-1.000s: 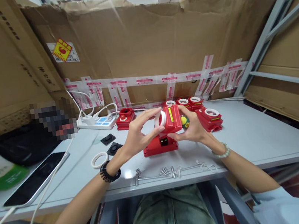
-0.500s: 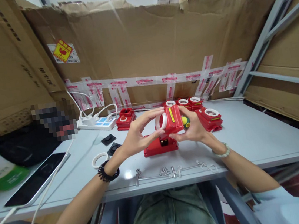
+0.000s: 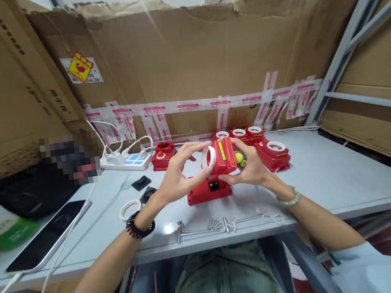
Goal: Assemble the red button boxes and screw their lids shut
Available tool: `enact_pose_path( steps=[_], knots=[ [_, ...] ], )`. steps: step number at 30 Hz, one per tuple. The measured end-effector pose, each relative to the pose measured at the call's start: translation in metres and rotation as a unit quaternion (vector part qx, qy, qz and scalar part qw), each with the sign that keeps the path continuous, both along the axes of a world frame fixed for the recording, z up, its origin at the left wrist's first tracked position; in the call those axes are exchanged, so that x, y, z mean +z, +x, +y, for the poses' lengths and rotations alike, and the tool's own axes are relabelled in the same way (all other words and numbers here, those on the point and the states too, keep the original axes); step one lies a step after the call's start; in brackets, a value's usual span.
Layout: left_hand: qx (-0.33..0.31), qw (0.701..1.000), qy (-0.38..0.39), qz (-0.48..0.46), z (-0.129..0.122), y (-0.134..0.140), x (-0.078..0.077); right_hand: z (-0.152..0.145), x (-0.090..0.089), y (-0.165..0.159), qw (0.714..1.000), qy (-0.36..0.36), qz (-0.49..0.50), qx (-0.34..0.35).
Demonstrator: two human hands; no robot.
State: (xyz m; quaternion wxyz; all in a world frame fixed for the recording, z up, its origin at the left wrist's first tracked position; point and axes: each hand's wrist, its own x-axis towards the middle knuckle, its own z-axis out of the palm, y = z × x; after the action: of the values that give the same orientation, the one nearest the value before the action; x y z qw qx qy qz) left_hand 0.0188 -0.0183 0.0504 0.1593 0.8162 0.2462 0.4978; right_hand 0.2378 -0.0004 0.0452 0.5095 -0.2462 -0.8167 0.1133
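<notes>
Both my hands are at one red housing (image 3: 226, 164), held tilted above the red base (image 3: 203, 195) on the surface (image 3: 334, 169), midway between its left and right edges; whether housing and base touch, I cannot tell. Left hand (image 3: 175, 181): thumb and fingers curved, pinching the white ring (image 3: 213, 156) at the housing's left face. Right hand (image 3: 253, 165): curled about the housing's right end, thumb at its lower edge, a green-and-yellow piece (image 3: 240, 159) between palm and housing. Toward me, along the front edge of the surface: a T-handled tool (image 3: 197, 234), loose screws (image 3: 214, 224) and a second T-shaped tool (image 3: 226, 225). Left of the base: a loose white ring (image 3: 121, 213) and two flat black pieces (image 3: 141, 182). Near the back edge, left part: a red unit (image 3: 163, 159) beside a power strip (image 3: 128, 163). Behind and beside my right hand: several red units topped with white rings (image 3: 277, 158). Near the front left corner: a phone (image 3: 47, 235).
</notes>
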Motion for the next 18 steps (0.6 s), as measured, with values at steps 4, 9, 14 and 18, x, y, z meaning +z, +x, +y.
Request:
enact_pose_path(
  steps=[4,9,14,18],
  knots=[
    [-0.013,1.000,-0.022,-0.009,0.0006,-0.0010,0.0000,0.0000,0.0003,0.0003,1.000,-0.016,0.002,-0.008],
    [0.048,0.999,-0.026,0.003,-0.0006,-0.0003,0.0006,0.0006,-0.0003,0.0006,1.000,0.002,0.000,-0.002],
    [0.012,1.000,-0.015,0.024,-0.0032,0.0007,0.0013,0.0030,-0.0035,0.0005,1.000,0.021,0.001,-0.007],
    [0.057,0.998,-0.038,-0.002,-0.0043,0.0021,0.0016,0.0033,-0.0055,0.0003,0.999,0.038,-0.005,-0.011]
  ],
)
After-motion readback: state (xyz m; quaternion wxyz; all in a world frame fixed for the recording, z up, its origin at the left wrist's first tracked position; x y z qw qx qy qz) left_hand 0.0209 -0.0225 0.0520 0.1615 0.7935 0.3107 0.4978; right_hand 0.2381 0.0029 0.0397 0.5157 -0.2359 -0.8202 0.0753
